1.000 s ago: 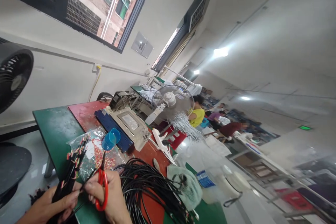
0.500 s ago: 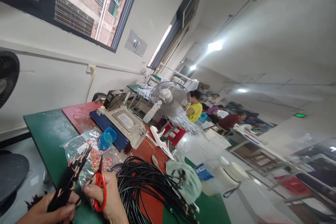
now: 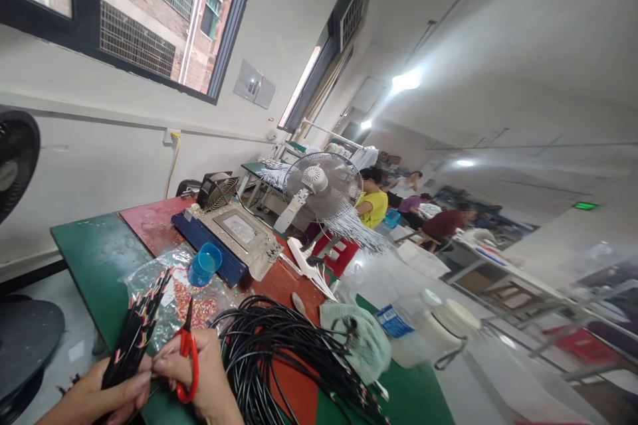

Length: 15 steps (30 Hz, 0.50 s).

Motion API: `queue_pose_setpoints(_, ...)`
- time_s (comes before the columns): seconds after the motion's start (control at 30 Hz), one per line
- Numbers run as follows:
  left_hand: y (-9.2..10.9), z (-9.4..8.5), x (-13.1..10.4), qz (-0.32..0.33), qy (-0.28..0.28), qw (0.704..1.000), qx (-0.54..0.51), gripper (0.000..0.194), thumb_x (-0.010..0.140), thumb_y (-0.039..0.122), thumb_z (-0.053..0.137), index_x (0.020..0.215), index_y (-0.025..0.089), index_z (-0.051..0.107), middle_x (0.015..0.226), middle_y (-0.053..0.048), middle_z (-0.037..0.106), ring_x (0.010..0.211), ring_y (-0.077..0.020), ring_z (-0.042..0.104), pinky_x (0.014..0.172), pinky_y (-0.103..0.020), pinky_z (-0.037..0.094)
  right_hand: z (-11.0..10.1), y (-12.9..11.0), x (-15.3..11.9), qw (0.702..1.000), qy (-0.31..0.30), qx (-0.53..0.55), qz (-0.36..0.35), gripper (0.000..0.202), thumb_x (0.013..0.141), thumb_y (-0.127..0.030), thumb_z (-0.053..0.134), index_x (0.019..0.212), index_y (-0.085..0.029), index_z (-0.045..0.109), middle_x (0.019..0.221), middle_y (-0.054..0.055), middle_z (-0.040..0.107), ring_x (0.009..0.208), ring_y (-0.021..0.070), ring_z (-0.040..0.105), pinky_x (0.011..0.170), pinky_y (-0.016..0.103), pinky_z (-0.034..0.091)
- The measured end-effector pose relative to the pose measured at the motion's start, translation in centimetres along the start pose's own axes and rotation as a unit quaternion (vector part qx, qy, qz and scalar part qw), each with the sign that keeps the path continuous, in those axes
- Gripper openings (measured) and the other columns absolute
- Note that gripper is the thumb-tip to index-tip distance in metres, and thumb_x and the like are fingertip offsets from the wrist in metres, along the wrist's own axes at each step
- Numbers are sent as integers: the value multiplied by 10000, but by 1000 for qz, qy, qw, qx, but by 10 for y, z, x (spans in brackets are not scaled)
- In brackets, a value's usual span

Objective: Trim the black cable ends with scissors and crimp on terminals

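Observation:
My left hand (image 3: 117, 390) is wrapped round a bundle of black cables (image 3: 130, 339), whose stripped ends show thin coloured wires pointing up. Close beside it, my right hand (image 3: 192, 362) is closed on a pair of red-handled scissors (image 3: 188, 348), the dark blades pointing up. Thumb and fingertips of the right hand meet near the left hand's fingers; whether they also pinch a cable is too small to tell. To the right of that hand, a large coil of black cables (image 3: 279, 345) lies on the table. Behind the hands is a clear plastic bag (image 3: 144, 265) scattered with small red and yellow bits.
A blue plastic cup (image 3: 205, 265) stands on the bag. Beyond it sit a blue and beige machine (image 3: 239, 232) and a white power strip (image 3: 306, 259). At right are a green cloth (image 3: 356, 339) and a plastic jug (image 3: 409, 339). A fan (image 3: 321, 186) and several people are farther back.
The view has shifted slightly. My hands have come a little closer together, with the left still round the cables and the right still holding the scissors.

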<state>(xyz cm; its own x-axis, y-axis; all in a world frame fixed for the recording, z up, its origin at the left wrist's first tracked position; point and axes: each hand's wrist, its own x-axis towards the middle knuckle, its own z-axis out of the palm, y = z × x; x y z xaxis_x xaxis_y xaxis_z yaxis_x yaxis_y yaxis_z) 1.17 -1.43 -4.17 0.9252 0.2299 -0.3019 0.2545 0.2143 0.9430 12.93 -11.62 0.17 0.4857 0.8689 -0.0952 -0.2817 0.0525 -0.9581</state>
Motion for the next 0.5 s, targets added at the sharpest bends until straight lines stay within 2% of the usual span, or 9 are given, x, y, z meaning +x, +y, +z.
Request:
queue_pose_setpoints(0.1,0,-2,4,13,9,1000,10,588,624,753,514,525,176,455,330,63,324,334,-55,259,391,-198,225,-2,1,-1,1000,-9,4,-3,261,528,-384,801,596,-151,706,384,-56,480,316,42,345,326,182,220)
queue_pose_setpoints(0.13,3,-1,4,12,-5,1000,15,591,623,752,515,513,175,455,328,61,324,323,-55,258,380,-202,209,-2,0,-2,1000,-7,5,-9,261,538,-379,796,590,-143,697,379,-56,474,320,41,339,332,181,219)
queue_pose_setpoints(0.17,8,1,2,7,-23,1000,14,585,633,743,515,514,172,467,321,63,320,304,-54,246,369,-209,186,-2,0,-3,1000,-5,6,-16,264,552,-376,789,577,-135,683,375,-55,466,326,39,335,340,180,218)
queue_pose_setpoints(0.27,28,11,-7,40,-14,999,-27,522,644,646,598,512,149,508,336,69,320,311,-42,242,376,-207,167,-4,-1,-7,999,1,36,-21,323,624,-390,744,496,-140,584,351,-62,424,331,35,317,356,179,210)
queue_pose_setpoints(0.3,35,15,-10,46,11,997,-54,484,654,595,625,529,138,527,371,67,345,333,-34,242,382,-202,164,-5,-1,-8,998,-4,54,-11,329,639,-401,731,508,-149,565,343,-75,400,319,34,302,350,178,208)
queue_pose_setpoints(0.4,49,24,-15,33,28,994,-102,400,640,497,675,581,113,580,461,26,476,371,-37,312,395,-193,201,-8,3,-8,992,1,115,43,310,628,-411,742,598,-163,558,371,-102,373,326,28,260,346,164,214)
queue_pose_setpoints(0.5,50,28,-14,59,44,989,-132,334,641,428,672,623,99,619,524,-10,549,455,-78,458,447,-193,293,-9,6,-8,989,21,124,72,282,630,-363,764,626,-155,573,430,-73,442,375,34,331,385,156,276)
